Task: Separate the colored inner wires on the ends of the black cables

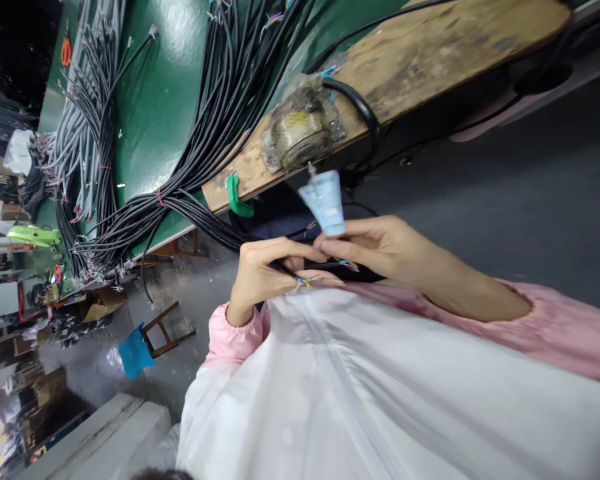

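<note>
My left hand (273, 267) is curled round black cables (285, 269), and thin coloured wires (305, 282) stick out below its fingers. My right hand (375, 247) has its thumb and fingers pinched together, close against the left fingertips. What sits in that pinch is hidden. Just above it, a light blue forked piece (327, 203) hangs from the shaft of a small, grimy motor (303, 127); its lower end meets or overlaps the right fingers. More coloured wire ends (349, 265) show beneath the right hand.
A wooden board (430, 60) carries the motor at the table edge, with a green clamp-like piece (239, 197) on it. Tied bundles of black cable (180, 177) and grey cable (80, 127) lie across the green table (173, 80). A blue-seated stool (136, 352) stands left.
</note>
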Available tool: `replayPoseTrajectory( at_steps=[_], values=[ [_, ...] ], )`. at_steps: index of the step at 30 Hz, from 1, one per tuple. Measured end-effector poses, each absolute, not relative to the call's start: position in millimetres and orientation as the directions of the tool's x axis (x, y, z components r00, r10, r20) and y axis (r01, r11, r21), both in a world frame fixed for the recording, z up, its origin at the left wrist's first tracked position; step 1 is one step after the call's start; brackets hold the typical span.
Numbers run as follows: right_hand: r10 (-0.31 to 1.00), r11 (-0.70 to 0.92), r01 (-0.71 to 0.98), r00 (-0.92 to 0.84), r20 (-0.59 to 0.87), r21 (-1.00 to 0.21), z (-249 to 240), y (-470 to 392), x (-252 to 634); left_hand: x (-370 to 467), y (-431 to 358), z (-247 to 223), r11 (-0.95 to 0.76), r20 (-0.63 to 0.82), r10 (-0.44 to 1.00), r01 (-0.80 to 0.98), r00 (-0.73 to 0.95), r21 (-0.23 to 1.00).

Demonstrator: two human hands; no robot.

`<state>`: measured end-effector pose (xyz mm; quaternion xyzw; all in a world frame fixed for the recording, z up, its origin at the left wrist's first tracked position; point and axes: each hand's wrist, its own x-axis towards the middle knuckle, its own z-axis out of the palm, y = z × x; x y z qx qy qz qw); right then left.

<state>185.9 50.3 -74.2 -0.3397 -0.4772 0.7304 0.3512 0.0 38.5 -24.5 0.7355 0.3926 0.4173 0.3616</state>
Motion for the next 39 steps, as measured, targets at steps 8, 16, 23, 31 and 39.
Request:
replayPoseTrajectory(
  at_steps=[8,16,23,31,39],
  values=[
    [0.932,0.153,-0.013,-0.331,0.149,-0.988,-62.8,37.3,177.2,-9.3,35.5,-25.3,-0.477,0.359,0.857,0.307,0.369,0.824],
    [0.967,0.06,-0.195,-0.23,0.105,-0.979,-50.8,30.7,180.6,-1.6,23.7,-18.2,-0.539,0.449,0.84,0.381,0.303,0.751],
    [0.937,-0.131,-0.318,-0.35,-0.013,-0.939,-54.0,29.4,180.5,-5.5,20.3,-17.1,-0.524,0.397,0.849,0.46,0.348,0.716],
    [0.865,0.022,-0.342,-0.464,0.189,-0.94,-53.0,43.3,182.3,-8.9,20.7,-9.5,-0.504,0.34,0.847,0.416,0.408,0.757],
    [0.915,-0.077,-0.355,-0.397,0.075,-0.932,-52.3,39.9,177.0,-5.8,20.9,-10.4,-0.51,0.36,0.848,0.415,0.39,0.753]
  ],
)
